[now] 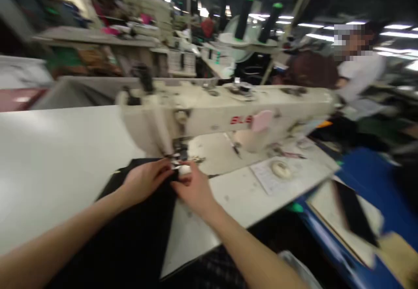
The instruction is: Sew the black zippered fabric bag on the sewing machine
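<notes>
– Black cloth (140,232): where exactly?
– On the white worktop (62,162), running back toward the wearer. Far end sits at the needle area of the sewing machine (222,110). Blurred there; can't tell if the edge is under the foot.
– Hands?
– Left hand (146,178): thumb and fingers pinching the cloth's far end. Right hand (194,188): thumb and forefinger curled toward each other at the right edge. Can't tell whether cloth is between them.
– Doing it well?
– Edge flat and square, hands level, light tension, no tugging. Fingertips are right by the needle area, so I'd want no stitching until they're clear. Leave slack on the near side; the cloth's own weight could pull the edge askew.
– Around it?
– Right of the hands: paper (263,178) with a pale ring-shaped roll (281,169) at its edge. Behind the machine: dark thread cones (244,18) with green tops. Far right: blue material (369,175), and a person in white (362,75) past the machine's right end.
</notes>
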Demonstrator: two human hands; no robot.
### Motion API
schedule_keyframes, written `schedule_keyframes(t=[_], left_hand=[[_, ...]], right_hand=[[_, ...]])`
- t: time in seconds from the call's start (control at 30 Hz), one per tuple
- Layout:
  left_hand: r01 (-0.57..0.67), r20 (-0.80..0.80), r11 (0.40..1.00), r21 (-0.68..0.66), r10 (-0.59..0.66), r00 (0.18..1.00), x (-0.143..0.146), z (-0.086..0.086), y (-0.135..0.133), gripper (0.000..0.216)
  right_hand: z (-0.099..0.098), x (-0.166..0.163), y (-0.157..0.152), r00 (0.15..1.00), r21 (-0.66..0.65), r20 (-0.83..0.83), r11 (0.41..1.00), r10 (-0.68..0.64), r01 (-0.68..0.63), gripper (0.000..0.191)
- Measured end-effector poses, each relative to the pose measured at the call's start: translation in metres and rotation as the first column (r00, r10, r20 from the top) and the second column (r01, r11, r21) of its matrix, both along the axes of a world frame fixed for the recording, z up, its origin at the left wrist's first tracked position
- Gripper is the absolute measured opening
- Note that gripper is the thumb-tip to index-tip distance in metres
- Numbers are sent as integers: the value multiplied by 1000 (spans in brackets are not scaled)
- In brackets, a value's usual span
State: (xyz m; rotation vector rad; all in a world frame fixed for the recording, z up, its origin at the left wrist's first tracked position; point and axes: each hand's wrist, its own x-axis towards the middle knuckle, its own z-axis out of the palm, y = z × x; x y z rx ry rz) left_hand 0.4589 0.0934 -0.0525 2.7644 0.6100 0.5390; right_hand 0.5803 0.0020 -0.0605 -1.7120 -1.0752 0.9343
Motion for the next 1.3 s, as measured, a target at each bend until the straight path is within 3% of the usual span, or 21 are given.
schedule_keyframes(t=[0.07,0.17,0.43,0.6,0.9,1.13,1.3], left_hand=[[-135,-129,988,-72,125,984,-18,-3,19,16],[-217,-205,961,-171,181,962,-22,-8,24,13],[-240,-184,918,-317,188,965,-18,-8,19,8],[-266,-154,900,-345,226,962,-19,-11,19,7],[-380,-126,811,-446,363,923,-11,-14,28,7],[-409,-132,737,-538,405,905,-8,-14,30,10],[-406,-115,727,-554,416,902,-6,-12,32,11]], right_hand=[[-10,-14,7,996,14,-71,998,63,-62,44],[-19,-10,4,988,13,-122,996,91,-91,36],[-15,-5,0,990,-75,-134,996,34,-44,38],[-17,-15,-5,969,-106,-221,985,114,-140,39],[-16,-2,5,974,-130,-143,972,177,-196,61],[-12,6,17,967,-131,-74,959,245,-253,65],[-14,4,19,969,-117,-79,964,232,-241,66]])
